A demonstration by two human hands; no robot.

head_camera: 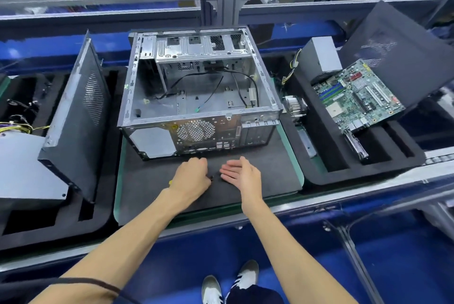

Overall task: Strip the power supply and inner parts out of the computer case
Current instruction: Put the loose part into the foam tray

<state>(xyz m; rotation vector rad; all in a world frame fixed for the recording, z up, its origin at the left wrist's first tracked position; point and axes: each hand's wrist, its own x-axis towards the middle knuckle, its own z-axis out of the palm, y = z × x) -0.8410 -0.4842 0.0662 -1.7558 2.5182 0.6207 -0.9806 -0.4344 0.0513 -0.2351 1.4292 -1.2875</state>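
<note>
Computer case (pixel 199 92) lying open-side-up on black mat (pixel 258 181), rear panel facing you, so interior is reachable from above. Looks gutted: only loose black cables (pixel 242 82) lying inside.

Power supply (pixel 319 57) and motherboard (pixel 356 97) already sitting in foam tray (pixel 368 171) on your right, side panel (pixel 403 53) leaning behind.

Your left hand (pixel 190 176) curling, seemingly pinching small dark part; cannot tell what.

Your right hand (pixel 242 172) spreading flat, palm up, probably waiting to receive it.

One case (pixel 201 92), two side panels (pixel 81 117) — the other at far right (pixel 403 53) — two power supplies (pixel 27 166) (pixel 319 55), one motherboard (pixel 356 97), two hands (pixel 190 176) (pixel 242 173), two shoes (pixel 212 289).
</note>
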